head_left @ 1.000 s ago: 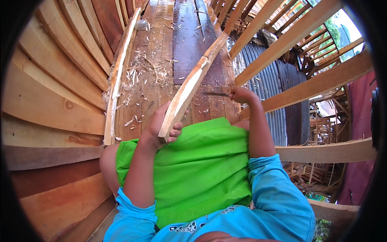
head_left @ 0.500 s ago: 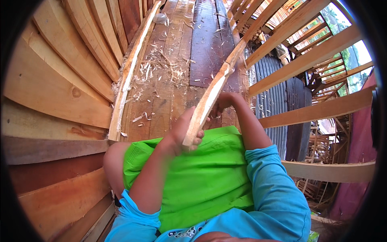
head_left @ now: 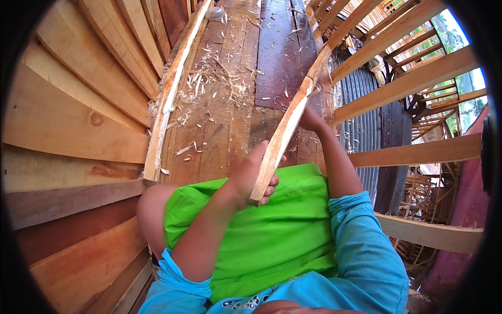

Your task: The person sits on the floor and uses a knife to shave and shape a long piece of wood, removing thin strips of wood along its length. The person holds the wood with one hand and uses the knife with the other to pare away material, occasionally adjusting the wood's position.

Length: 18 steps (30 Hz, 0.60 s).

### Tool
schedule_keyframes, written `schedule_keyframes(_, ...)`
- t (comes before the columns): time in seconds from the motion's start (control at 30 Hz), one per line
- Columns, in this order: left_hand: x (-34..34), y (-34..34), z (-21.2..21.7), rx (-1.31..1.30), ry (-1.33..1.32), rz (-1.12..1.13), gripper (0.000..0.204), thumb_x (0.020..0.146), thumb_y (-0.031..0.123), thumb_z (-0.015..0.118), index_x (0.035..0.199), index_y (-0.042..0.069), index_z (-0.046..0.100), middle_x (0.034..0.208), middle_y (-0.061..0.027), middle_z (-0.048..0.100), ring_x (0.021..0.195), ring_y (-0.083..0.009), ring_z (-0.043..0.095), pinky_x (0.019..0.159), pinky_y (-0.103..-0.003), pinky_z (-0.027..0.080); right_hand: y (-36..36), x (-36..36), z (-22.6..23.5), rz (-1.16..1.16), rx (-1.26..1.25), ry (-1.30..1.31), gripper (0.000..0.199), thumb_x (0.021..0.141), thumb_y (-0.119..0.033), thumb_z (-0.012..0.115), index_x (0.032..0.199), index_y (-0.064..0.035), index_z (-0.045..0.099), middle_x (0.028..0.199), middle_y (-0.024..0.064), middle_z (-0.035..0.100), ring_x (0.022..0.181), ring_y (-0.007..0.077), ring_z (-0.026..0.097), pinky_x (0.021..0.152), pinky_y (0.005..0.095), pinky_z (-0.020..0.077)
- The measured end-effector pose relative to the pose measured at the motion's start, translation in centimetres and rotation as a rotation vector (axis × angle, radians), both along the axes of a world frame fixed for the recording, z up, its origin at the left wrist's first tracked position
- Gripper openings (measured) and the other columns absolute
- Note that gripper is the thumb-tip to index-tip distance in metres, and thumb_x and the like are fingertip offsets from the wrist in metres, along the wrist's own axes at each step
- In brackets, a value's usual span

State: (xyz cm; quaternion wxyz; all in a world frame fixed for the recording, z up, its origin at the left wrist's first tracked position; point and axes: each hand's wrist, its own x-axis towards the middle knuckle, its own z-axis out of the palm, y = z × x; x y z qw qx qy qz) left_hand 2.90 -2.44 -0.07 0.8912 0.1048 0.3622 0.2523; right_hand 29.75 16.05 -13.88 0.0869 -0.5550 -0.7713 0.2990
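Observation:
A long wooden strip [head_left: 286, 125] slants up and away from my lap toward the far right, with a pale freshly cut face along its near half. My left hand [head_left: 248, 175] is wrapped round its near end, fingertips showing at the right side. Farther along, my right hand [head_left: 311, 120] is beside and partly behind the strip. Its fingers are hidden, and any tool in it cannot be made out. A small curl of wood [head_left: 314, 91] stands out from the strip just beyond that hand.
Wood shavings [head_left: 230, 86] litter the plank floor [head_left: 209, 141]. A second long strip [head_left: 168, 99] lies along the left wall of boards [head_left: 78, 123]. A small clear container [head_left: 214, 13] is at the far left. Slatted rails [head_left: 418, 150] and corrugated metal [head_left: 361, 110] stand at right.
My right hand has moved farther away along the strip, its arm more stretched out. My left hand still holds the near end; the whole view has shifted slightly.

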Motion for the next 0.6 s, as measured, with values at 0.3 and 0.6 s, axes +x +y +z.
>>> schedule_keyframes(0.3,0.1,0.0,0.2,0.004,0.019,-0.003,0.06,0.096,0.06,0.027,0.113,0.008,0.052,0.058,-0.0021,0.046,0.039,-0.0101,0.044,0.03,-0.025,0.036,0.7,0.5,-3.4,0.159,-0.034,0.136,0.032,0.082,-0.008,0.069,0.113,-0.0011,0.059,0.099,0.0124,0.065,0.096,0.0232,0.059,0.088,0.0359,0.0483)
schedule_keyframes(0.6,-0.2,0.1,-0.4,-0.003,-0.006,0.0,0.062,0.095,0.062,0.027,0.112,0.009,0.053,0.059,-0.002,0.046,0.04,-0.0102,0.045,0.03,-0.025,0.037,-4.7,-10.8,-2.0,0.691,-0.194,0.242,0.045,0.081,0.002,0.058,0.125,-0.0078,0.06,0.098,0.0136,0.065,0.092,0.0269,0.065,0.077,0.0377,0.0526)
